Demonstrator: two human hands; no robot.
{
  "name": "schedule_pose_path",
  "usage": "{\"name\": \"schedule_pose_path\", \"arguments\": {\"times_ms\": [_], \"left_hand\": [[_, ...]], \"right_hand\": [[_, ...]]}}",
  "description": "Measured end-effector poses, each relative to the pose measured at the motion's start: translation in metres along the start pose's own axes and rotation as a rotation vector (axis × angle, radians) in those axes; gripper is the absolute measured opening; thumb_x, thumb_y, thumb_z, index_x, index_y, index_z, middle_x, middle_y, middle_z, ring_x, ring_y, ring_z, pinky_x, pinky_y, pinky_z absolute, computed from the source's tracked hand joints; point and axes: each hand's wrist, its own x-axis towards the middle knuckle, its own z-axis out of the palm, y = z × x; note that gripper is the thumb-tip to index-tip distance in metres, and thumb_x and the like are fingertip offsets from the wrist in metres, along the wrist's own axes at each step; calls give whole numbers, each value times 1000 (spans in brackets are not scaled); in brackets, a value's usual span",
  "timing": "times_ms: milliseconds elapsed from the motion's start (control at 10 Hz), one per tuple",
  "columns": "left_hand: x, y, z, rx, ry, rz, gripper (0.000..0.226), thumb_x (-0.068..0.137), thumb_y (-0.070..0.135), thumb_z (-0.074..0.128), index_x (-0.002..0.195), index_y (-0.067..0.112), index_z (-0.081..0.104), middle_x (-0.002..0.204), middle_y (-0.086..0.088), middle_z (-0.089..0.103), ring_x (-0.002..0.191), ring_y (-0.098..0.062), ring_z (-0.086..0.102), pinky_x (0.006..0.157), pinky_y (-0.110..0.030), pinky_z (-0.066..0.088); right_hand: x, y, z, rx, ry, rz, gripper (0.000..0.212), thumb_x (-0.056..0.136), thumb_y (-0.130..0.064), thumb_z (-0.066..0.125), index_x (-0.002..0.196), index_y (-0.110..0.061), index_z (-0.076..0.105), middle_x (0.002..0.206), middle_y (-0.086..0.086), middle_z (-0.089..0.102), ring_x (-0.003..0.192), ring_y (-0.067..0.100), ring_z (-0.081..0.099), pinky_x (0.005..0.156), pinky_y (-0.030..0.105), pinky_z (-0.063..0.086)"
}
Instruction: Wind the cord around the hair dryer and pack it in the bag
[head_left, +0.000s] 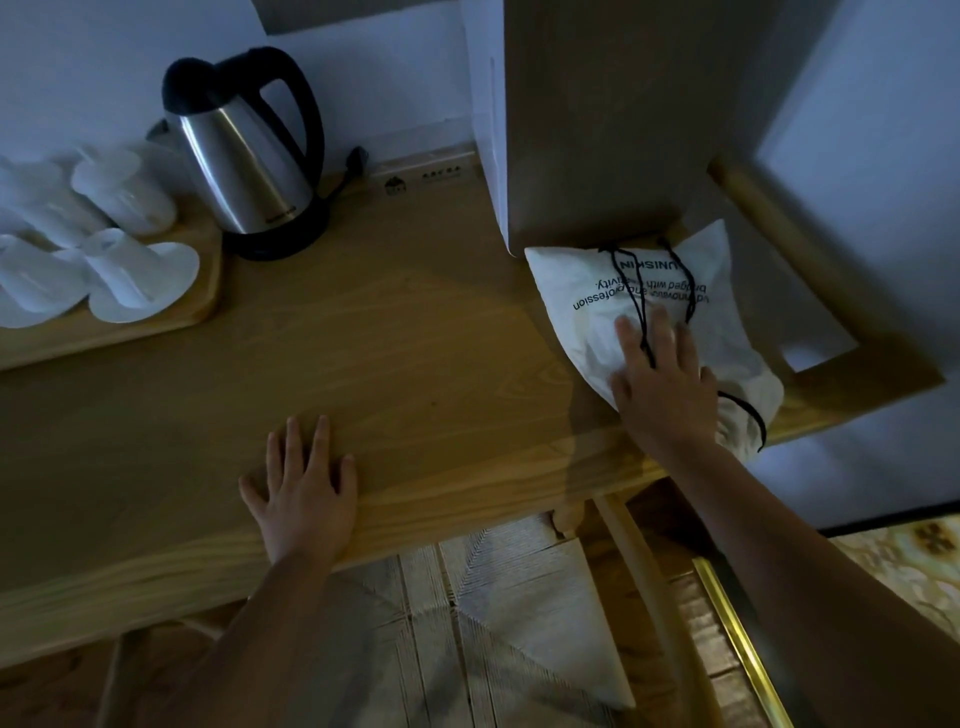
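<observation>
I have a single view to work with, a wide-angle camera on the person's head, looking forward and steeply down onto a wooden desk (415, 332). It sits close enough that both forearms enter from 6 o'clock. The left hand (304, 491) lies near centre, the right hand (667, 382) toward 3 o'clock on the white bag (587, 291). A kettle (244, 156) stands at 11 o'clock. Straight edges bow outward near the borders.

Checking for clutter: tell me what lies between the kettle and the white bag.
Only bare wooden tabletop lies between the kettle and the white bag, in the head view.
</observation>
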Motion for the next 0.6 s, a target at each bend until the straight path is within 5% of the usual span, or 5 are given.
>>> {"name": "schedule_pose_path", "arguments": {"times_ms": [300, 500, 600], "left_hand": [[-2, 3, -5, 12, -30, -5, 58, 95, 49, 22, 149, 34, 7, 160, 3, 0, 147, -19, -4, 114, -56, 1], [5, 0, -22, 20, -230, 15, 62, 95, 53, 22, 149, 34, -1, 160, 2, -9, 146, -20, -10, 115, -58, 4], [9, -6, -42, -20, -316, 75, 64, 93, 51, 36, 149, 28, 15, 159, -3, 7, 145, -25, 7, 113, -54, 17]], "right_hand": [[9, 3, -3, -36, -9, -12, 64, 88, -35, 50, 144, -24, 21, 153, 16, 21, 134, 43, 29, 90, 61, 43], [-1, -8, -19, -36, -107, 13, 68, 90, -41, 46, 146, -27, 11, 156, 15, 5, 142, 38, 10, 107, 62, 24], [-18, -27, -32, 29, -78, -65, 61, 88, -38, 49, 143, -22, 26, 155, 16, 13, 143, 34, 9, 110, 58, 17]]}}
